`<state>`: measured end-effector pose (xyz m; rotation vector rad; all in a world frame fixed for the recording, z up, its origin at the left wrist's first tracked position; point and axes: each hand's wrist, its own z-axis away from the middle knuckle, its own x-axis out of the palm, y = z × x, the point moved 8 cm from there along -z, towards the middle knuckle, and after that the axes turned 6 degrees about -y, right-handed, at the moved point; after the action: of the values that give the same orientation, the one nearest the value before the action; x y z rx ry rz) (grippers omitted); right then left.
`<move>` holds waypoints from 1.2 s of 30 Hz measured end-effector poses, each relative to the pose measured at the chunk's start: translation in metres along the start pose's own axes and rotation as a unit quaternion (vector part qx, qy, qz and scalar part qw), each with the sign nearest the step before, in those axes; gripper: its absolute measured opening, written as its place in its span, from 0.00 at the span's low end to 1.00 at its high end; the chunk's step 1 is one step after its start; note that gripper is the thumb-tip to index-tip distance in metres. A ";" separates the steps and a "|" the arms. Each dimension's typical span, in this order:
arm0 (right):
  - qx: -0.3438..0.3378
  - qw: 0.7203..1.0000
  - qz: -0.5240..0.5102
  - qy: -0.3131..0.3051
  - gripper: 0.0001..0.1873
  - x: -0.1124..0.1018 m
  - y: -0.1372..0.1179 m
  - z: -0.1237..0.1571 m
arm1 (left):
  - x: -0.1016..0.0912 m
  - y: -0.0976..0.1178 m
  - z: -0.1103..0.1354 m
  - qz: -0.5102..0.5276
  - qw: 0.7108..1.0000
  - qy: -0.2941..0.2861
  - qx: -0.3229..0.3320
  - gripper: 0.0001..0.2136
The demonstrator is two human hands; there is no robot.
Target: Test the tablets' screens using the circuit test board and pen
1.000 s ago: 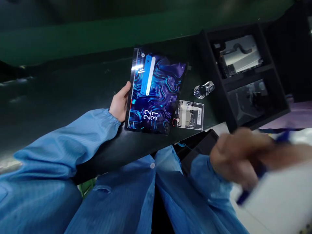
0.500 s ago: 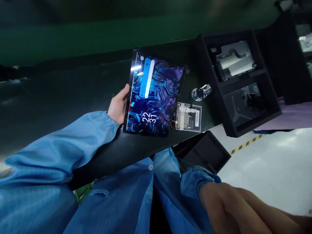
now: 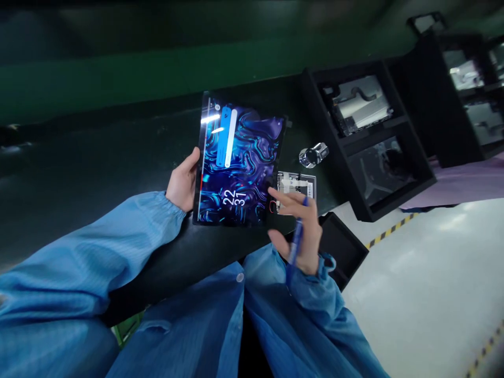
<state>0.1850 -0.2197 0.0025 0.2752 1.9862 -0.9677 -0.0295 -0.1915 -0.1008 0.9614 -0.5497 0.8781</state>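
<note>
A tablet (image 3: 236,163) with a lit blue swirl screen showing 22 31 lies tilted on the dark green bench (image 3: 98,168). My left hand (image 3: 181,181) grips its left edge, thumb on the bezel. My right hand (image 3: 298,226) is at the tablet's lower right corner, fingers reaching toward the screen, with a blue pen (image 3: 296,239) held between them. Just right of the tablet lies a small circuit board with a white label (image 3: 297,185). Both arms wear blue sleeves.
A small shiny metal piece (image 3: 312,155) lies beyond the circuit board. A black two-compartment tray (image 3: 366,136) holding metal parts stands at the right, another black tray (image 3: 468,89) farther right. A black box (image 3: 342,247) sits below the bench edge, over a grey floor with yellow-black tape.
My right hand, blurred low at the right before, has come up to the tablet's lower right corner with the blue pen. The view has shifted slightly; the left hand keeps its hold.
</note>
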 end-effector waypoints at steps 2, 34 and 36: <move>-0.023 0.999 0.036 0.003 0.14 0.016 0.006 -0.010 | -0.002 -0.001 -0.001 0.001 1.000 0.002 -0.004 0.19; 0.099 0.988 0.067 0.101 0.11 -0.041 0.079 -0.102 | -0.013 -0.014 0.017 -0.055 0.995 0.070 -0.037 0.15; 0.100 0.991 0.076 0.045 0.14 -0.035 0.089 -0.115 | -0.013 -0.018 0.016 -0.061 0.996 0.047 -0.045 0.15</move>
<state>0.1808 -0.0709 0.0187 0.5830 1.9177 -1.0722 -0.0224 -0.2160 -0.1111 0.8582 -0.4407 0.7788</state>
